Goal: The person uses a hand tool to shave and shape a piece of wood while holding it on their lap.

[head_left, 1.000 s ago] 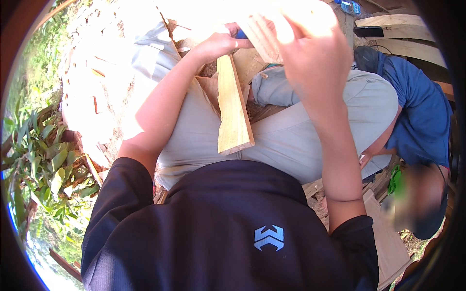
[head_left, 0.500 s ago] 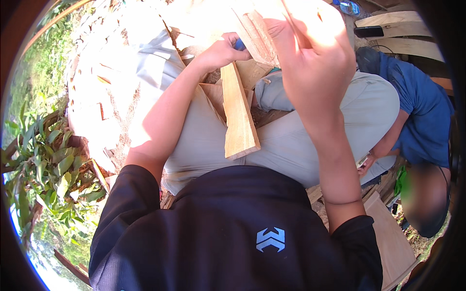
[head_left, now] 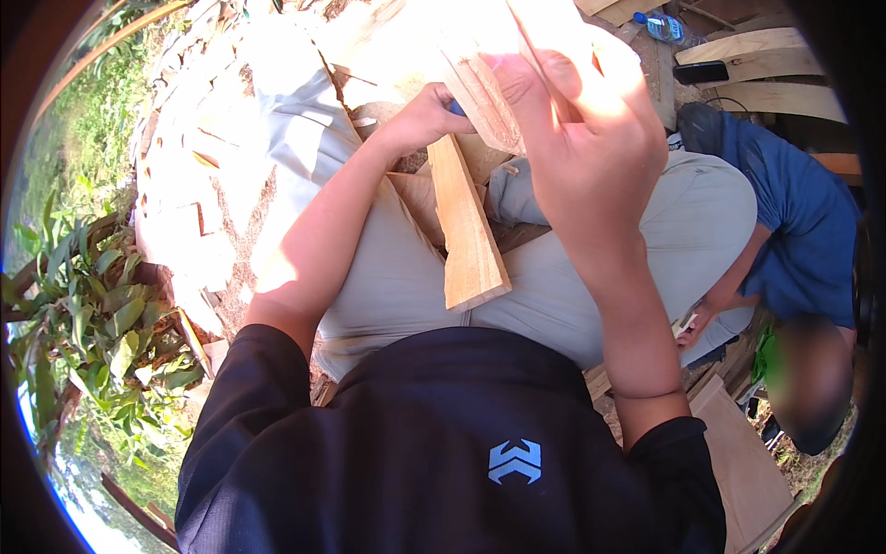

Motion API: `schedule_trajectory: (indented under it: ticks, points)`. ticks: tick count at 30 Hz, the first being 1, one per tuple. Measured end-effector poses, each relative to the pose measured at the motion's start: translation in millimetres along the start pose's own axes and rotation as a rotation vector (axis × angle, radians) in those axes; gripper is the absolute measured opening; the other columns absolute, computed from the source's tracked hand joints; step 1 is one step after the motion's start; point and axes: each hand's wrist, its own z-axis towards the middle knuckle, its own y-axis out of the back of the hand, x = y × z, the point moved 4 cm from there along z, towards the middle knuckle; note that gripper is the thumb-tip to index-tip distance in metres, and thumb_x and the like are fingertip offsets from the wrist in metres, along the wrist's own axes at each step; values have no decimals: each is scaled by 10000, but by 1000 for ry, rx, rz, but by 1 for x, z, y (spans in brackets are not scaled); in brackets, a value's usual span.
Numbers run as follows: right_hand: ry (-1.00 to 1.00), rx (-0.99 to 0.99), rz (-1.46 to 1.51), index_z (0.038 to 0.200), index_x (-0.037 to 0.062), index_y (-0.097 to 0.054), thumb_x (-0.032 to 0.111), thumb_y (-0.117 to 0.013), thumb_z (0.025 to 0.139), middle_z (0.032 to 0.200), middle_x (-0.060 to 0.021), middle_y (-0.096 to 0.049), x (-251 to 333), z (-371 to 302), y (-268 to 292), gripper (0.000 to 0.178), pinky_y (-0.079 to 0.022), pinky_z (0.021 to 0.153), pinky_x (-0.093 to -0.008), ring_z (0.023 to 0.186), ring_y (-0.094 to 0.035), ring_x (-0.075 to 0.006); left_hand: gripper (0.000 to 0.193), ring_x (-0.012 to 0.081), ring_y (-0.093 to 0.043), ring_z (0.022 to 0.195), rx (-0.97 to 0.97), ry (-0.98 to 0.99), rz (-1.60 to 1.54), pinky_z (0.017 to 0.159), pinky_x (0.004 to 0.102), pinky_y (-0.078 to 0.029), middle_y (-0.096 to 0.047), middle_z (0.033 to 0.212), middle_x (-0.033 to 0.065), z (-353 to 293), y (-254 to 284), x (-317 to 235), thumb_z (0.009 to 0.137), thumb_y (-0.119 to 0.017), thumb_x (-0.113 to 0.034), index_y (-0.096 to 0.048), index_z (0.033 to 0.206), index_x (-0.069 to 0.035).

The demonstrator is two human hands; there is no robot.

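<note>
My right hand (head_left: 604, 152) is raised high in front of me, its fingers closed round a rough piece of wood (head_left: 489, 103) with a grooved face. Strong sunlight washes out the far part of that wood. Beyond it my left hand (head_left: 420, 120) is closed on something blue (head_left: 456, 108), of which only a small part shows; the rest is hidden behind the raised wood. From beneath the left hand a pale wooden board (head_left: 469, 231) with a notched left edge slants down between my thighs, its wide end toward me.
At the right a person in a blue shirt (head_left: 798, 222) bends over, holding something small. A plastic bottle (head_left: 666, 30), a black phone (head_left: 701, 72) and curved planks (head_left: 775, 97) lie at the far right. Leafy plants (head_left: 101, 305) grow at the left. A flat panel (head_left: 738, 462) lies near right.
The whole view has shifted slightly. My right hand with the piece of wood is a little lower and further left. The board's near end has swung slightly to the right.
</note>
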Motion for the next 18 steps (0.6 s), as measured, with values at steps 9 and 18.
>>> schedule_trajectory:
  ticks: [9, 18]
  points:
    - [21, 110, -85, 1068, 124, -808, 299, -781, 913, 1018, -87, -698, -9, -13, -3, 235, -526, 613, -350, 720, -693, -228, 450, 131, -665, 1009, -32, 222, 57, 976, 320, -514, -728, 1138, 31, -6, -2, 4, 824, -819, -83, -695, 1255, -45]
    - [35, 180, -102, 1122, 112, -794, 245, -808, 895, 1074, -92, -699, -8, -15, -2, 264, -541, 664, -326, 772, -702, -216, 330, 94, -646, 997, -45, 253, 50, 910, 282, -517, -733, 1078, 7, -7, 5, 7, 841, -809, -99, -752, 1162, -48]
